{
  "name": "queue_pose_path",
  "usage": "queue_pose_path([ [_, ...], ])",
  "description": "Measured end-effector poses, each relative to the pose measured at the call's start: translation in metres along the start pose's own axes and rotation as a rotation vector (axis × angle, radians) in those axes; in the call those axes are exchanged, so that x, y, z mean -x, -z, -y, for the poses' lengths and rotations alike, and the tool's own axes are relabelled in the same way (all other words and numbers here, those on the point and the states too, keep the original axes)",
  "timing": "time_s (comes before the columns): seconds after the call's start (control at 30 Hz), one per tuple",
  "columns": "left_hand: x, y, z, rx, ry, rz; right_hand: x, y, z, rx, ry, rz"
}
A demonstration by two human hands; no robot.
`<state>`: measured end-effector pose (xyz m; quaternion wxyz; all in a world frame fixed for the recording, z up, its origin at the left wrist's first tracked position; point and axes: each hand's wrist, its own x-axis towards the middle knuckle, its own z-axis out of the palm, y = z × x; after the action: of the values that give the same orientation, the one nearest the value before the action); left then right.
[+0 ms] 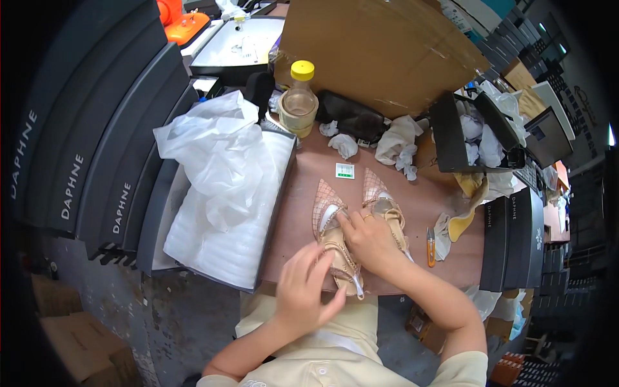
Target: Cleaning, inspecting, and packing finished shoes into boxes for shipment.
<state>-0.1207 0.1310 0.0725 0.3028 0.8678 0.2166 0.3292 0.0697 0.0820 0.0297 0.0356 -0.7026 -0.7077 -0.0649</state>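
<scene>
Shoes: A pair of pointed shoes, pink and woven at the toes with beige straps, is laid side by side near the table's front edge, toes pointed away from the person; the left shoe (336,244) is set slightly nearer than the right shoe (387,206).
Left hand: The left hand (302,284) is held open beside the left shoe's heel end, fingers spread and thumb apart; whether the shoe is touched cannot be told.
Right hand: The right hand (373,244) is laid palm down over the shoes, its fingers bent toward the left shoe's front straps; whether anything is gripped is hidden.
Table: The reddish-brown table (300,209) is seen bare around the toes, where a small white-and-green label (345,171) is placed; an orange cutter (431,248) is seen to the right.
Left side: An open dark shoebox (275,216) is filled with white foam sheet (213,251) and topped by crumpled tissue (216,145).
Behind: A clear bottle (298,104) with a yellow cap and a black pouch (351,116) are backed by brown cardboard (380,58).
</scene>
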Motion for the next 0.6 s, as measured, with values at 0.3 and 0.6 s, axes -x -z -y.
queue_pose_path([
  [0.3, 0.01, -0.053, 0.054, 0.022, 0.253, 0.161, 0.004, -0.009, -0.012, 0.053, 0.107, -0.048],
  [0.6, 0.03, -0.057, 0.024, 0.068, 0.095, 0.329, -0.009, -0.013, -0.013, -0.083, 0.143, -0.077],
])
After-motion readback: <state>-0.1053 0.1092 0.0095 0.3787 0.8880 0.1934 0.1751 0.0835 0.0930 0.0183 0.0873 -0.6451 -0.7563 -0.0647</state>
